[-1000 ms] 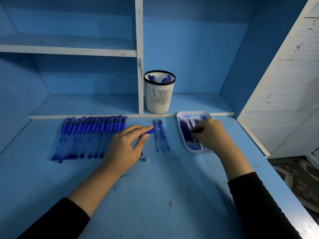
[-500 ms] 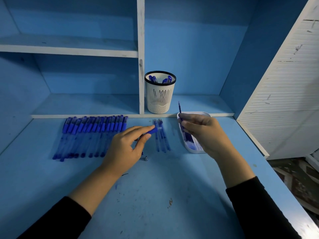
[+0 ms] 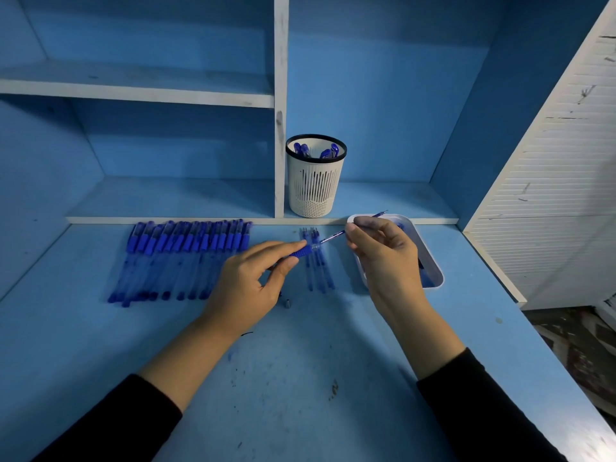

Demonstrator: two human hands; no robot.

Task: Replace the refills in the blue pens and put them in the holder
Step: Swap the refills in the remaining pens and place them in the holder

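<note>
The bench [image 3: 300, 411] is a flat board painted matt blue, scuffed and flecked with dark ink marks. Its back edge meets a low ledge on which the holder [image 3: 315, 191] stands. Behind and to the left of the holder rises blue shelving [image 3: 133, 91] with chipped white edges.

The holder is a round white plastic cup with a black rim, slotted walls and a dimpled base. A few blue pen caps [image 3: 301, 150] poke up inside it. In front of the holder and well to its left, a long row of blue pens [image 3: 180, 258] lies side by side on the bench. They have clear barrels and solid blue caps, all pointing towards the ledge.

Just in front of the holder to its right sits a white rounded-corner plastic tray [image 3: 436, 271] with more blue refills in it.

The left hand [image 3: 246, 288], in front of the holder, has thumb and fingers closed around a pen barrel [image 3: 300, 252] with a ribbed blue grip and a clear open end. The right hand [image 3: 386, 255], over the tray, pinches a thin refill [image 3: 333, 235]. Its lower end is at the barrel's mouth and its other end slants up towards the holder's right side.

Directly in front of the holder, under the barrel, lie a few loose refills [image 3: 316, 271]. Nearer the person is what looks like a small metal tip cone [image 3: 286, 303].
</note>
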